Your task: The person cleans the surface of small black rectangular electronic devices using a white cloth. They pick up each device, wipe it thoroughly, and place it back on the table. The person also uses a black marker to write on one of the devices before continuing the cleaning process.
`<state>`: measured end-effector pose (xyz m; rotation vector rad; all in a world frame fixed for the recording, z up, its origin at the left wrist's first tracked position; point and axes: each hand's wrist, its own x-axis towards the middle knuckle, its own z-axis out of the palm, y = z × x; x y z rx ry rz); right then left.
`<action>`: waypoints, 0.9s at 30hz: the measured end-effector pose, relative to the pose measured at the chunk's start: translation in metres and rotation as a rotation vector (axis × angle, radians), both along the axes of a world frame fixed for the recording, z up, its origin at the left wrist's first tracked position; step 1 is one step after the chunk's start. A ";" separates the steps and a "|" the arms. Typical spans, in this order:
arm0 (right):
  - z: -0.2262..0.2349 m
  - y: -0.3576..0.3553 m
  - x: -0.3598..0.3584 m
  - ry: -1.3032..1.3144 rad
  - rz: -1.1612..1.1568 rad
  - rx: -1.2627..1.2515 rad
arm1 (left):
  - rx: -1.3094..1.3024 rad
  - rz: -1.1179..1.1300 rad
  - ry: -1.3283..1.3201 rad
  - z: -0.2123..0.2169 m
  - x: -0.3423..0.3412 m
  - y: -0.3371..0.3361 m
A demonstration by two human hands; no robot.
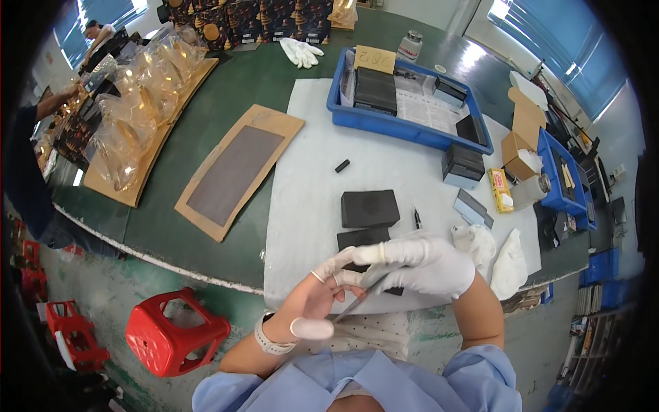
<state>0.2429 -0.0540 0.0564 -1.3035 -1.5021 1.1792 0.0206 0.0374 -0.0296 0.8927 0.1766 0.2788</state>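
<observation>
My left hand [312,302], with white covers on its fingertips and thumb, is closed on one side of a thin, flat grey plate [374,277]. In a white glove, my right hand [432,266] grips the plate's other side. The plate is tilted nearly edge-on, so its face is mostly hidden. Just beyond my hands lie a black rectangular block [371,208] and a second black block [362,239], partly covered by my fingers. To their right is a black pen [417,218], and farther off a small black cap-like piece [342,165]. All rest on a white sheet [302,199].
A blue tray [412,134] holds stacked black pieces. Right of it are more black blocks [463,163], a yellow box [501,190] and white cloths [508,264]. A grey pad on cardboard [237,172] lies left. Bagged items [130,130] and a red stool [171,333] stand farther left, near another person.
</observation>
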 end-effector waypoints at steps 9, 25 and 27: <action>-0.027 0.106 0.099 -0.491 -0.669 0.090 | 0.507 0.412 0.053 0.000 0.002 0.025; -0.026 0.099 0.104 -0.912 -0.856 0.402 | 1.390 0.500 0.275 0.029 0.027 0.058; -0.014 0.081 0.094 -0.711 -0.894 0.308 | 1.509 0.446 0.263 0.038 0.041 0.066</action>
